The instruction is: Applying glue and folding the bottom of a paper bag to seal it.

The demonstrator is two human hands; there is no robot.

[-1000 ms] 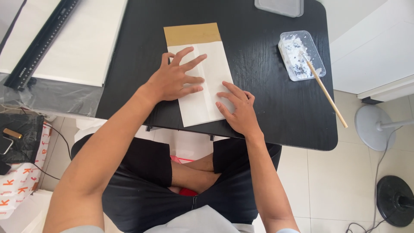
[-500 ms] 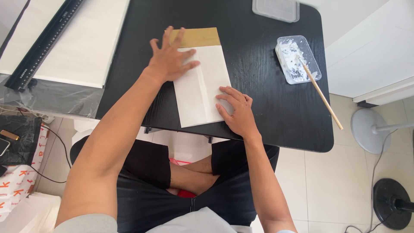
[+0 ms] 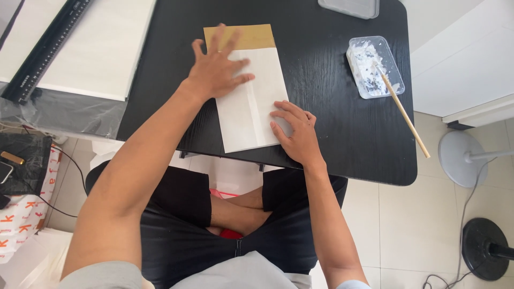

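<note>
A folded white paper sheet [image 3: 251, 107] lies on the black table [image 3: 326, 123], with a tan brown strip [image 3: 251, 36] showing at its far end. My left hand [image 3: 217, 67] lies flat with spread fingers on the paper's upper left part, reaching onto the brown strip. My right hand [image 3: 294, 131] presses flat on the paper's lower right edge near the table's front. Neither hand grips anything.
A clear plastic tray [image 3: 375, 67] with white paste and a wooden stick [image 3: 401, 109] leaning out sits at the right. A grey lid [image 3: 350, 6] lies at the far edge. A long black ruler [image 3: 45, 51] rests on white sheets at the left. Fan bases stand on the tiled floor.
My left hand has slid away from me along the paper, from its middle up to the brown strip. My right hand stays pressed on the lower right edge.
</note>
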